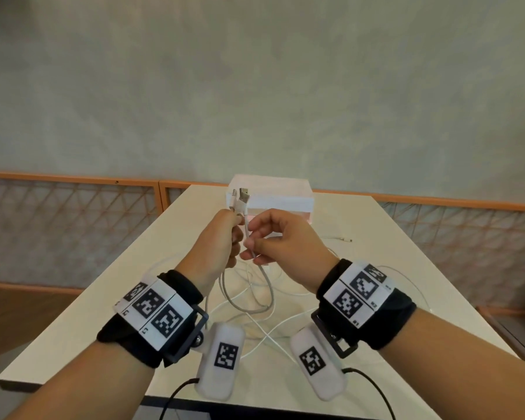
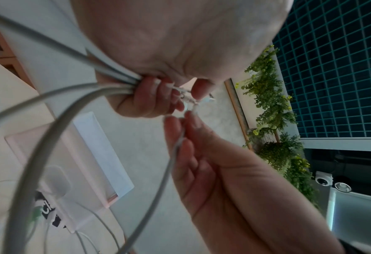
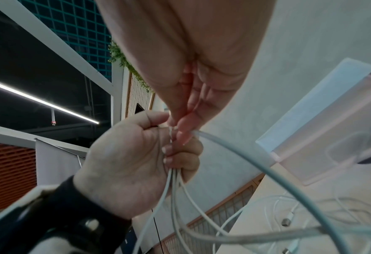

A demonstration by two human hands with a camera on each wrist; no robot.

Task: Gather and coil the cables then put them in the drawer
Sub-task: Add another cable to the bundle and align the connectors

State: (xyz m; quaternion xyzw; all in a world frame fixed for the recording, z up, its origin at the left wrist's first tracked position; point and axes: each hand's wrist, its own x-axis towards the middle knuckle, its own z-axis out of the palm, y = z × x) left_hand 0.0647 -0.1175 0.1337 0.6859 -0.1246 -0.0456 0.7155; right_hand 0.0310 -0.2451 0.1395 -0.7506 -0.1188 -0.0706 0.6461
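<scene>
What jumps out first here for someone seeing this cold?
Both hands, raised over the middle of the table: the left hand grips a bunch of white cables with USB plugs sticking up above the fist, while the right hand pinches one strand beside it. Behind them, at the table's far end, sits a translucent pinkish drawer box; more white cable lies loose below the hands.

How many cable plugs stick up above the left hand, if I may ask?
2: a flat silver USB plug and a slimmer white plug just left of it, above the left hand; others may hide in the fist.
</scene>
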